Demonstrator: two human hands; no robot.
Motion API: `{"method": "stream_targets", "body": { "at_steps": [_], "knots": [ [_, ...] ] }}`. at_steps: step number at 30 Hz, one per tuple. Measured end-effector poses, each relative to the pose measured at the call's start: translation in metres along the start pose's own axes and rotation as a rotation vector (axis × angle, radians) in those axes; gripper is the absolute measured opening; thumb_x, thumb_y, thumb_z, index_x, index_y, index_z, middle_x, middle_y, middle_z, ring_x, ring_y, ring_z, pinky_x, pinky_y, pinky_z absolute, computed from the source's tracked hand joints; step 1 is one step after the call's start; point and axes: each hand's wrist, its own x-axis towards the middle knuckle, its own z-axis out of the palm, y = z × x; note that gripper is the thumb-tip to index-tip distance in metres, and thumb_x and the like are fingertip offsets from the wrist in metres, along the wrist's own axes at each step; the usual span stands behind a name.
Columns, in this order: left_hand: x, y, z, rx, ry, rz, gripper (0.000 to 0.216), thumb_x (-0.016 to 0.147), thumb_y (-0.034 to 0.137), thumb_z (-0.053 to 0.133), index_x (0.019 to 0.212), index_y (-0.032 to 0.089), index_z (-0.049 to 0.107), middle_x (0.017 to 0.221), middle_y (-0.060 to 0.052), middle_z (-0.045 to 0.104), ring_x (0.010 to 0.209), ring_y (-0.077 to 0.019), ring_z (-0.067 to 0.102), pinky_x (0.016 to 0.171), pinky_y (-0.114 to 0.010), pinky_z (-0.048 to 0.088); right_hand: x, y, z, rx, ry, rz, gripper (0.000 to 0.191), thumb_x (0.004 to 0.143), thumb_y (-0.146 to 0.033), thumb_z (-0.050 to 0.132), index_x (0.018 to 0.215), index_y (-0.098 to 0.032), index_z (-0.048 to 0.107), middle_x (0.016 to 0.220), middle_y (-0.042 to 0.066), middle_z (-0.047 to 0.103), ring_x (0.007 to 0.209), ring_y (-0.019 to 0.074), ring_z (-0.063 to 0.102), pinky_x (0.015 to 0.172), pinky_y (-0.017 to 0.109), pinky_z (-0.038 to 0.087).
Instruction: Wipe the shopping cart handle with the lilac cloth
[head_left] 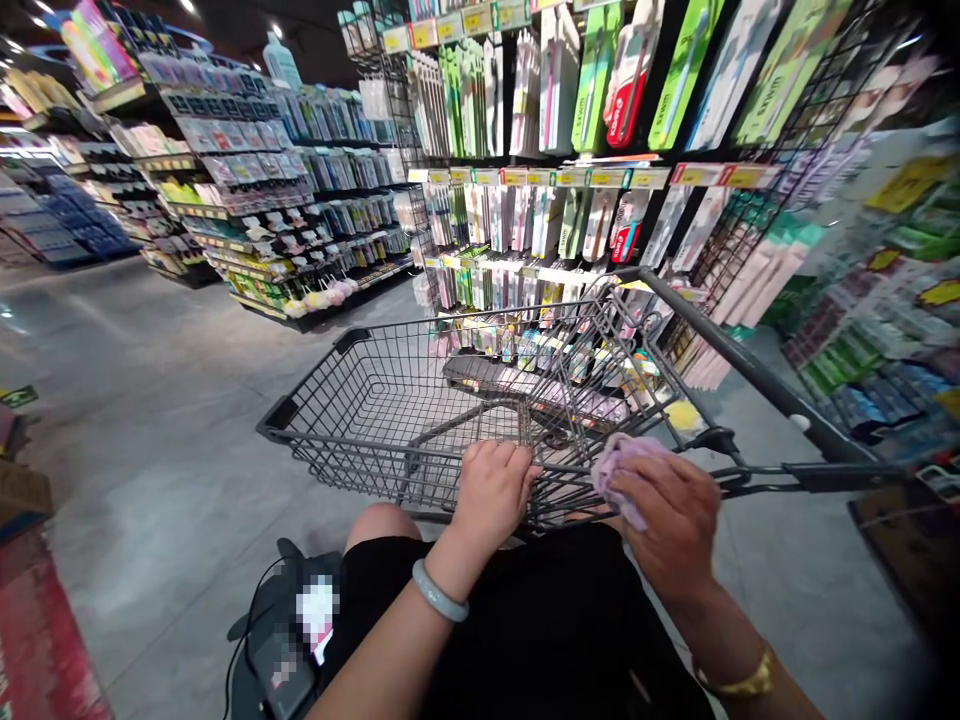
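Note:
A dark wire shopping cart [352,420] stands sideways right before me, its basket holding no goods that I can see. My left hand [495,490] is closed over the top rim of the cart's near side. In my right hand [671,515] is a crumpled lilac cloth [628,470], bunched under the fingers and held at the near side by the handle end. Whether the cloth touches the wire there, I cannot tell. The cart's push handle [750,370] slants away at the right.
Beyond the cart rises a rack of packaged toothbrushes [555,90]. More stocked shelves [247,170] stand at the left back, and hanging packets [862,320] at the right. Grey floor [172,430] stretches to the left. A dark bag with a cable [262,640] lies by my left leg.

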Motion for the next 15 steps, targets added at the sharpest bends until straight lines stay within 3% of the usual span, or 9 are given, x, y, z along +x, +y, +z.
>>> {"method": "stream_targets", "body": {
  "at_steps": [5,10,13,15],
  "knots": [
    [0.002,0.000,-0.005,-0.044,-0.033,-0.008,0.029,0.098,0.045,0.038,0.094,0.025,0.060,0.083,-0.002,0.058,0.084,-0.0219,0.051,0.079,-0.038,0.032,0.013,-0.012,0.007,0.097,-0.178,0.017,0.014,0.085,-0.017,0.061,0.088,-0.026,0.070,0.094,0.001,0.071,0.102,0.0241,0.057,0.095,0.044,0.041],
    [0.000,-0.001,-0.009,-0.066,-0.070,-0.007,0.030,0.098,0.043,0.038,0.102,0.026,0.062,0.086,-0.003,0.061,0.087,-0.0219,0.053,0.083,-0.039,0.035,0.019,-0.001,-0.011,0.117,-0.285,0.011,0.020,0.084,-0.015,0.055,0.093,-0.024,0.070,0.098,0.003,0.070,0.106,0.0243,0.055,0.092,0.042,0.041],
    [0.006,0.011,-0.011,-0.063,0.001,-0.022,0.026,0.096,0.042,0.044,0.106,0.027,0.063,0.112,-0.006,0.063,0.108,-0.0252,0.052,0.098,-0.046,0.031,0.016,-0.006,-0.008,0.001,-0.254,0.074,0.020,0.084,-0.015,0.054,0.092,-0.023,0.071,0.099,0.004,0.069,0.107,0.0275,0.053,0.093,0.044,0.039],
    [0.014,0.022,-0.013,-0.074,0.063,0.000,0.027,0.096,0.041,0.046,0.113,0.028,0.062,0.131,-0.006,0.057,0.124,-0.0269,0.045,0.108,-0.049,0.022,0.013,-0.016,0.001,-0.017,-0.245,0.108,0.020,0.087,-0.015,0.054,0.095,-0.022,0.071,0.101,0.003,0.069,0.108,0.0278,0.051,0.096,0.045,0.037]
  ]
}}
